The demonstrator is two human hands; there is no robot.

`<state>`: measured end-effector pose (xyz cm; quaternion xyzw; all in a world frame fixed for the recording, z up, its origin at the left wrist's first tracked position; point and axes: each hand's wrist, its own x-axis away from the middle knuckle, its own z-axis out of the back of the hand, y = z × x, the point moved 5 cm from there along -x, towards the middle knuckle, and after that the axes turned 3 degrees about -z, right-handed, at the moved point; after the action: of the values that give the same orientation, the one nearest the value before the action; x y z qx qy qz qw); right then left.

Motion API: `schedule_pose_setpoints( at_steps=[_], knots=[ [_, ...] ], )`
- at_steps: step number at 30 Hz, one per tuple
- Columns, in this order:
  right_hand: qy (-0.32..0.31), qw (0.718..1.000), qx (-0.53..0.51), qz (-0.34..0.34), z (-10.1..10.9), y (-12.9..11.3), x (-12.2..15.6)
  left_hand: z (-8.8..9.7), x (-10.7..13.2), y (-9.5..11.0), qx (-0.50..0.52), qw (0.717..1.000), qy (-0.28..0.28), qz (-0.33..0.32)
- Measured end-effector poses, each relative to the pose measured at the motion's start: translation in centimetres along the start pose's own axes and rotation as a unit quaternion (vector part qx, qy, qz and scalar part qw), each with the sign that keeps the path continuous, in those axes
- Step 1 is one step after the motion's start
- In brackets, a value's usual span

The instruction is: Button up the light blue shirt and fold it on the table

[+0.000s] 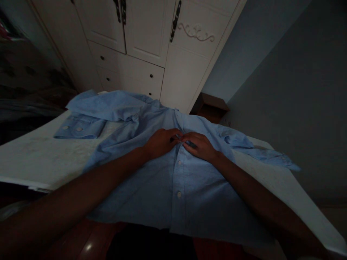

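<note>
A light blue button-up shirt (pixel 173 180) lies front-up on a white-covered table (pixel 38 155), its collar toward the far side and its sleeves spread left and right. My left hand (pixel 162 141) and my right hand (pixel 200 145) meet at the shirt's button placket near the chest. Both have fingers curled and pinched on the placket fabric around a button. Two white buttons show lower on the placket.
A white wardrobe (pixel 151 43) with drawers and dark handles stands behind the table. A brown wooden stand (pixel 211 106) sits at its right, beside a grey wall. The left sleeve cuff (pixel 78 128) rests on the table. Dark bedding lies at the far left.
</note>
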<state>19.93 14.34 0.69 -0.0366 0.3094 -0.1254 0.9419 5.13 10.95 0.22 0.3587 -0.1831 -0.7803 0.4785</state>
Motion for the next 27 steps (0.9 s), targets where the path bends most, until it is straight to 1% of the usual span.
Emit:
schedule_pose_setpoints(
  at_steps=[5, 9, 13, 17, 23, 27],
  knots=[
    [0.006, 1.0, -0.025, -0.014, 0.0, 0.3, 0.1, 0.3, 0.2, 0.7, -0.011, 0.999, -0.024, -0.032],
    [0.004, 0.999, -0.04, -0.022, -0.1, 0.3, 0.1, 0.5, 0.3, 1.2, 0.003, 0.999, -0.03, -0.037],
    [0.002, 0.997, -0.063, -0.047, -0.1, 0.5, 0.1, 0.7, 0.3, 1.3, 0.001, 1.0, -0.018, -0.013],
    [-0.008, 0.994, -0.083, -0.064, -0.1, 0.7, 0.0, 0.5, 0.4, 1.3, 0.011, 1.0, -0.006, 0.019],
    [-0.017, 0.994, -0.092, -0.055, -0.1, 0.6, -0.1, -0.3, 0.8, 2.0, -0.082, 0.995, -0.005, 0.054],
    [-0.015, 0.992, -0.111, -0.062, -0.1, 0.8, -0.1, -0.6, 0.8, 1.9, -0.1, 0.992, -0.004, 0.075]
  ],
)
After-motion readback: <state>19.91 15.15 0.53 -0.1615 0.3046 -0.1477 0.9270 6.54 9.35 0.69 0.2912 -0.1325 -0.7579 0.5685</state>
